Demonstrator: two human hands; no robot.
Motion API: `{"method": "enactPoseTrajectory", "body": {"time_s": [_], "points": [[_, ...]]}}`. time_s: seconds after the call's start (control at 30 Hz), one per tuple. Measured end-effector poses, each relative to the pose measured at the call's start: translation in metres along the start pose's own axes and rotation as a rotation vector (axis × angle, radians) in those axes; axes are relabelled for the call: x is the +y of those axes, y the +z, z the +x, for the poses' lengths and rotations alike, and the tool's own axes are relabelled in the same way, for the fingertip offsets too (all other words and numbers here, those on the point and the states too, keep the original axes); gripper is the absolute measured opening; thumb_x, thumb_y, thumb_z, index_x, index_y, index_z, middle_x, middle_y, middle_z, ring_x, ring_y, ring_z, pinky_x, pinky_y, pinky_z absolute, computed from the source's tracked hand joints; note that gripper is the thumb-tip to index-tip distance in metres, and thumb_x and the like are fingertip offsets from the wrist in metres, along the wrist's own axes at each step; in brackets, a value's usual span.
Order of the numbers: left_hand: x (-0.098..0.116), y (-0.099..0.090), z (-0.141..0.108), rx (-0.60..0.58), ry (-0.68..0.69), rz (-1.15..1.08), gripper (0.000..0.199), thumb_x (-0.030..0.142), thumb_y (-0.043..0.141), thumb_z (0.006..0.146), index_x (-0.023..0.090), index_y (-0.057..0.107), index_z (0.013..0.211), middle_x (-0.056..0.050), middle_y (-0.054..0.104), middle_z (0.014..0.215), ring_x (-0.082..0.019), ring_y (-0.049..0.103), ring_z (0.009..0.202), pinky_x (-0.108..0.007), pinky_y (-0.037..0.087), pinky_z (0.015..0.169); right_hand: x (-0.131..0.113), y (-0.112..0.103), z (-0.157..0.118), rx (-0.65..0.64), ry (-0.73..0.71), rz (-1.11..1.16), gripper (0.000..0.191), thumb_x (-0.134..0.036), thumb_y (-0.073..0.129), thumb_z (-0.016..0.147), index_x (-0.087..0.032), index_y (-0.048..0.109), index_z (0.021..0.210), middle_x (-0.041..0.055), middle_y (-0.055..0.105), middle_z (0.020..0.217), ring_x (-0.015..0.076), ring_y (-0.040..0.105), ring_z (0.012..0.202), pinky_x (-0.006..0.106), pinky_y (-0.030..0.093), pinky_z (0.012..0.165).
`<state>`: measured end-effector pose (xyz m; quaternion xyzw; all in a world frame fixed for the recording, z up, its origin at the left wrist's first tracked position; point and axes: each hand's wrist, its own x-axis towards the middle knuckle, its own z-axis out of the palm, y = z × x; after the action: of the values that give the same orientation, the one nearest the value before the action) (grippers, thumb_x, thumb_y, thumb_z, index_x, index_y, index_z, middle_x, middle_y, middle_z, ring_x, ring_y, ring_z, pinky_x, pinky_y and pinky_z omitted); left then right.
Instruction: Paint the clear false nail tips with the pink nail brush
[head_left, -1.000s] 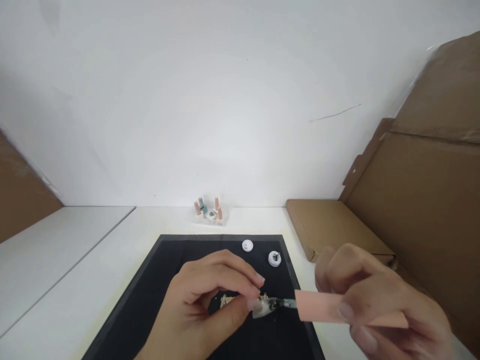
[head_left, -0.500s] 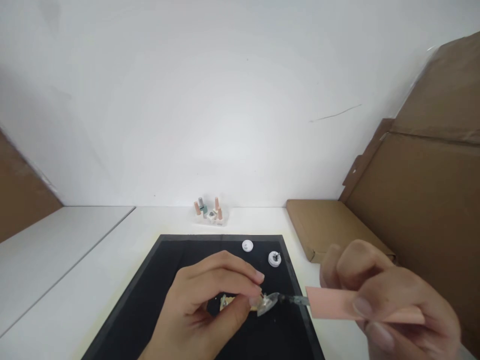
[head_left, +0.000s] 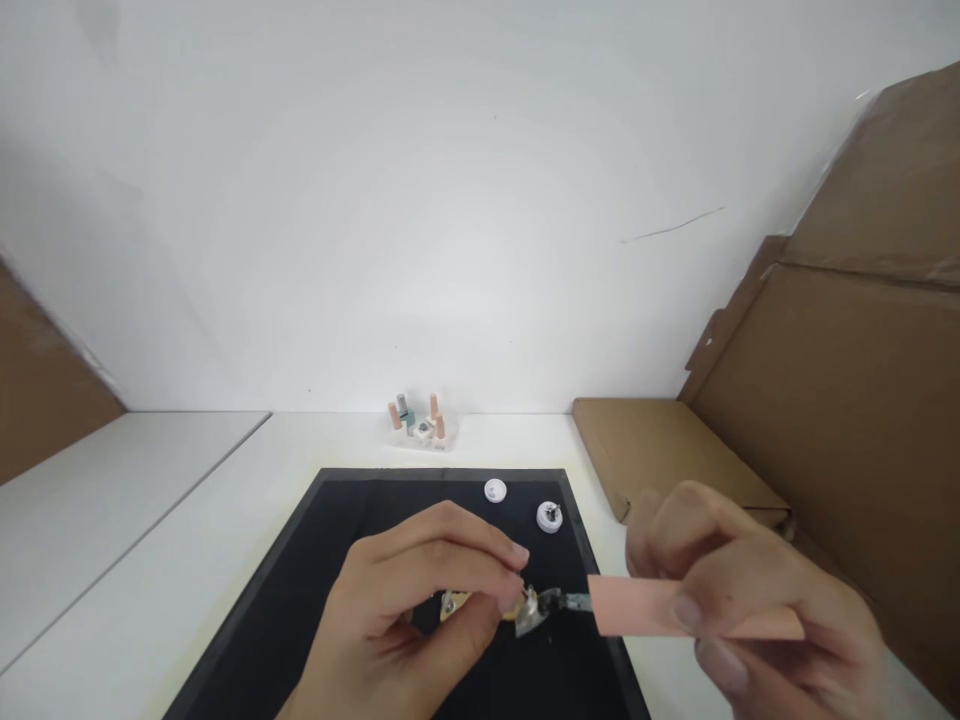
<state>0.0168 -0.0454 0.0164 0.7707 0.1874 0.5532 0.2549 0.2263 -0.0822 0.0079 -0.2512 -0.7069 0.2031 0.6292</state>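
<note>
On the black mat (head_left: 330, 560), one white pot (head_left: 550, 530) holds dark bits (head_left: 553, 513), another (head_left: 495, 499) pale specks; behind stands a clear tray of bottles (head_left: 424, 445). The left hand (head_left: 409, 600), pinched tight, partly hides the yellowish piece (head_left: 453, 605) it grips over the mat, and the right hand (head_left: 765, 610), fingers closed, holds a pink-handled brush (head_left: 637, 607) at the clear tip (head_left: 530, 620).

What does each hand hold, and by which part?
The right hand holds a pink-handled brush mid-handle; the left hand seemingly pinches a tan piece near its clear-tipped end.
</note>
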Motion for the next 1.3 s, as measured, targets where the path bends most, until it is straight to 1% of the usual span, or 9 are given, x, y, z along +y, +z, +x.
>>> {"method": "enactPoseTrajectory", "body": {"time_s": [0.2,0.33,0.43,0.53,0.67,0.77,0.93,1.1,1.3], "points": [[-0.001,-0.002,-0.002,0.005,-0.017,-0.016,0.037,-0.011,0.059,0.075,0.02,0.077,0.083,-0.001,0.076,0.082,-0.012,0.074,0.072,-0.015,0.06,0.063,0.004,-0.008,0.0,-0.073,-0.025,0.012,0.008,-0.026,0.054,0.098,-0.024,0.06,0.094,-0.0022,0.045,0.073,0.0144,0.044,0.065,0.032,0.032,0.054],[-0.001,-0.003,-0.002,0.015,-0.022,-0.015,0.038,-0.011,0.059,0.074,0.021,0.077,0.084,0.0,0.077,0.083,-0.011,0.074,0.072,-0.015,0.059,0.063,0.007,-0.008,-0.001,-0.045,-0.037,0.037,0.008,-0.024,0.055,0.097,-0.023,0.062,0.094,-0.0022,0.045,0.072,0.0146,0.045,0.064,0.032,0.033,0.054],[-0.002,-0.005,-0.005,0.014,-0.027,-0.02,0.037,-0.01,0.06,0.075,0.021,0.077,0.084,0.0,0.077,0.083,-0.012,0.074,0.072,-0.015,0.059,0.063,0.008,-0.005,-0.001,0.008,-0.046,0.062,0.009,-0.024,0.056,0.097,-0.023,0.064,0.093,-0.0014,0.048,0.072,0.0149,0.047,0.064,0.032,0.034,0.054],[-0.003,-0.006,-0.009,0.021,-0.018,-0.012,0.036,-0.01,0.061,0.076,0.021,0.076,0.084,0.0,0.077,0.084,-0.012,0.073,0.073,-0.015,0.059,0.062,0.008,-0.002,0.001,0.11,-0.04,0.099,0.01,-0.031,0.06,0.095,-0.023,0.066,0.094,-0.0007,0.052,0.071,0.0155,0.049,0.062,0.032,0.036,0.054],[-0.005,-0.006,-0.012,0.035,0.023,0.062,0.034,-0.01,0.062,0.077,0.02,0.074,0.086,0.0,0.076,0.086,-0.011,0.073,0.075,-0.014,0.058,0.064,0.008,-0.002,0.004,0.159,0.077,0.105,0.015,-0.039,0.064,0.092,-0.025,0.07,0.095,-0.0016,0.051,0.063,0.0166,0.052,0.062,0.029,0.039,0.052],[-0.005,-0.004,-0.01,0.04,0.077,0.14,0.034,-0.011,0.061,0.077,0.019,0.073,0.087,-0.002,0.076,0.088,-0.011,0.073,0.077,-0.014,0.058,0.064,0.009,-0.005,0.006,0.127,0.14,0.101,0.018,-0.043,0.065,0.092,-0.025,0.071,0.092,-0.0012,0.054,0.064,0.015,0.052,0.06,0.026,0.038,0.05],[-0.003,0.001,-0.005,0.04,0.146,0.212,0.034,-0.011,0.061,0.076,0.018,0.072,0.087,-0.004,0.077,0.086,-0.013,0.073,0.075,-0.017,0.06,0.063,0.01,-0.004,0.007,0.089,0.117,0.032,0.02,-0.045,0.066,0.09,-0.025,0.07,0.088,0.0001,0.06,0.067,0.0145,0.053,0.059,0.026,0.04,0.05],[-0.003,0.003,-0.002,0.013,0.173,0.231,0.033,-0.012,0.061,0.076,0.017,0.071,0.088,-0.004,0.076,0.085,-0.013,0.073,0.076,-0.017,0.061,0.065,0.007,0.0,0.008,0.085,0.124,-0.039,0.024,-0.05,0.067,0.089,-0.026,0.068,0.087,-0.0015,0.06,0.066,0.0129,0.053,0.057,0.026,0.04,0.049],[0.001,0.003,-0.003,0.005,0.169,0.243,0.032,-0.012,0.061,0.076,0.016,0.071,0.087,-0.004,0.075,0.087,-0.012,0.072,0.076,-0.016,0.06,0.067,0.008,-0.002,0.007,0.065,0.095,-0.081,0.021,-0.046,0.066,0.091,-0.026,0.067,0.089,-0.0012,0.061,0.071,0.0129,0.055,0.06,0.026,0.043,0.052]]}}
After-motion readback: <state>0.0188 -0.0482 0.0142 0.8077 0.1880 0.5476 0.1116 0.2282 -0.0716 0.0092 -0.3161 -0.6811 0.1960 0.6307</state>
